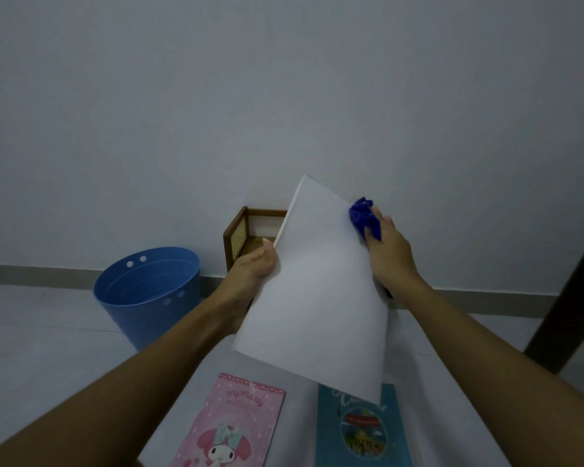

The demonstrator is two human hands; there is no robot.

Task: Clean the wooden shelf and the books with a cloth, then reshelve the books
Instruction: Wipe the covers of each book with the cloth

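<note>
White book (317, 291) in left hand (253, 264), right-hand fingers (383, 224) clutching blue cloth (363, 217)

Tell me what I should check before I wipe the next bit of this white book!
1. The left hand grips the white book firmly: ok.
2. The right hand holds the cloth: ok.
3. The cloth touches the cover: ok, at its upper right edge.
4. The cover is clean: cannot tell.
5. The shelf has room: cannot tell, it is mostly hidden behind the book.
6. The pink book and the blue book lie flat below: ok.
</note>
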